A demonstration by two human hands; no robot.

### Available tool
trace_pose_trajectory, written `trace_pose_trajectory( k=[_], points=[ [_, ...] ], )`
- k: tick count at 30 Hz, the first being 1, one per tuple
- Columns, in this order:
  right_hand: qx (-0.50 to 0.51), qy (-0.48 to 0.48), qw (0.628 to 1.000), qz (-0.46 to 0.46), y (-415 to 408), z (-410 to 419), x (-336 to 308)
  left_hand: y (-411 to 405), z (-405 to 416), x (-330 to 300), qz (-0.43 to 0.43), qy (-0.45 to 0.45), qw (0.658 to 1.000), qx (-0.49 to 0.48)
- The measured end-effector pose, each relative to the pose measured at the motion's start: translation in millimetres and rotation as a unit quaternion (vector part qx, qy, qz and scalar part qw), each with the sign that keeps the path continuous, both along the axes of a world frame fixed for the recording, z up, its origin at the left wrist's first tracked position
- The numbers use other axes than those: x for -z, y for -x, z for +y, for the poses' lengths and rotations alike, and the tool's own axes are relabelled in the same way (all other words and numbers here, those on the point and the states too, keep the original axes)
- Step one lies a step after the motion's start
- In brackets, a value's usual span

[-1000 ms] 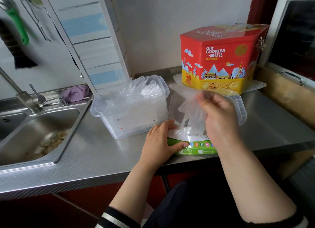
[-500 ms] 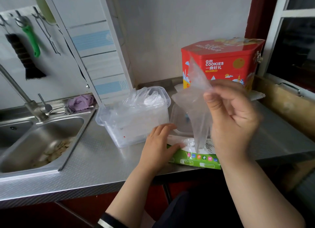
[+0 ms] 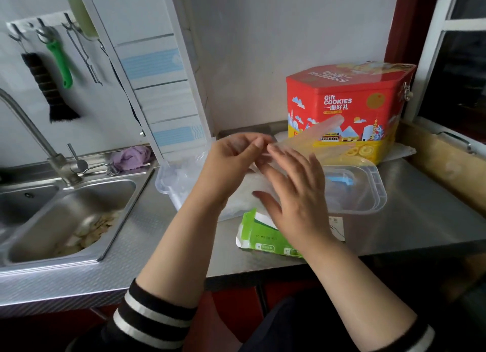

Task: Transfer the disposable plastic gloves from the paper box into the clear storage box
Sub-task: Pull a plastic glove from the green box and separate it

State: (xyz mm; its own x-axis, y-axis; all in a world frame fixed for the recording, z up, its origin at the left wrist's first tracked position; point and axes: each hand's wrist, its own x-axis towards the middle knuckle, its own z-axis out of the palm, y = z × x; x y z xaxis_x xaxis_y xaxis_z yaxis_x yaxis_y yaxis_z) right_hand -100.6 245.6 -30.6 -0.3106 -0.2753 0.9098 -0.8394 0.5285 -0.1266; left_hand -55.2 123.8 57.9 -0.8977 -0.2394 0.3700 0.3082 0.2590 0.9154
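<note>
A thin plastic glove (image 3: 313, 138) is held up between both hands, its fingers trailing away to the right across the front of the red and yellow cookie tin (image 3: 349, 107). The left hand (image 3: 231, 162) pinches one end of it with curled fingertips. The right hand (image 3: 294, 193) meets it at the same spot, fingers spread and fairly straight; whether they pinch the film or only touch it cannot be told.

Directly under and behind the left hand sits the clear storage box (image 3: 173, 186), with crumpled gloves inside; the hand and forearm hide most of it. Below the right hand lies the green and white paper box (image 3: 260, 236), its end flap open, near the counter's front edge. Just right of the right hand rests the clear lid (image 3: 368, 188), flat on the steel counter (image 3: 420, 220).

Well left of both hands are the sink (image 3: 68, 215), a faucet (image 3: 29, 130) and a purple cloth (image 3: 131, 155).
</note>
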Motion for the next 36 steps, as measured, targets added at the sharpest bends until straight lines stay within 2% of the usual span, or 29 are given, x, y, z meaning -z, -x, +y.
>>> trace_pose_trajectory(
  k=[3,7,9,11,14,17,20,23,24,26,29,32,34,36],
  points=[
    [0.020,-0.050,0.998,-0.012,0.4,-11.4,-4.9,6.1,-8.6,-11.4,0.041,0.009,0.997,-0.058],
    [0.033,-0.177,0.981,-0.071,13.1,-36.3,-23.8,24.1,-51.0,-21.1,0.087,0.063,0.972,-0.208],
    [0.017,-0.265,0.953,-0.144,22.0,-52.7,-39.4,37.7,-82.3,-21.2,0.036,0.102,0.956,-0.273],
    [-0.007,-0.348,0.908,-0.231,31.3,-71.4,-52.4,51.7,-112.9,-15.0,-0.046,0.137,0.935,-0.323],
    [-0.031,-0.419,0.835,-0.354,41.0,-94.6,-67.6,63.4,-140.1,2.3,-0.173,0.253,0.876,-0.373],
    [-0.038,-0.484,0.768,-0.418,47.7,-113.6,-81.4,65.8,-150.4,16.9,-0.238,0.342,0.828,-0.376],
    [-0.040,-0.532,0.729,-0.429,52.5,-123.7,-91.9,62.3,-149.6,15.9,-0.233,0.414,0.797,-0.374],
    [-0.030,-0.571,0.701,-0.425,59.5,-132.9,-89.3,51.2,-143.1,10.2,-0.177,0.560,0.718,-0.375],
    [-0.028,-0.580,0.695,-0.424,62.0,-136.0,-87.2,48.7,-139.7,9.8,-0.178,0.597,0.699,-0.351],
    [-0.027,-0.579,0.688,-0.437,67.2,-141.5,-81.1,46.7,-133.8,11.8,-0.236,0.633,0.691,-0.258],
    [-0.037,-0.552,0.693,-0.463,72.5,-144.3,-72.7,52.1,-130.4,14.3,-0.390,0.619,0.671,-0.115],
    [-0.048,-0.550,0.690,-0.469,69.2,-138.7,-75.5,58.5,-133.6,14.4,-0.492,0.583,0.643,-0.071],
    [-0.060,-0.525,0.713,-0.461,65.2,-129.4,-83.8,57.7,-134.9,15.6,-0.522,0.564,0.638,-0.054],
    [-0.063,-0.461,0.761,-0.452,68.5,-120.3,-91.5,61.0,-140.3,17.9,-0.504,0.573,0.645,-0.046]
  ],
)
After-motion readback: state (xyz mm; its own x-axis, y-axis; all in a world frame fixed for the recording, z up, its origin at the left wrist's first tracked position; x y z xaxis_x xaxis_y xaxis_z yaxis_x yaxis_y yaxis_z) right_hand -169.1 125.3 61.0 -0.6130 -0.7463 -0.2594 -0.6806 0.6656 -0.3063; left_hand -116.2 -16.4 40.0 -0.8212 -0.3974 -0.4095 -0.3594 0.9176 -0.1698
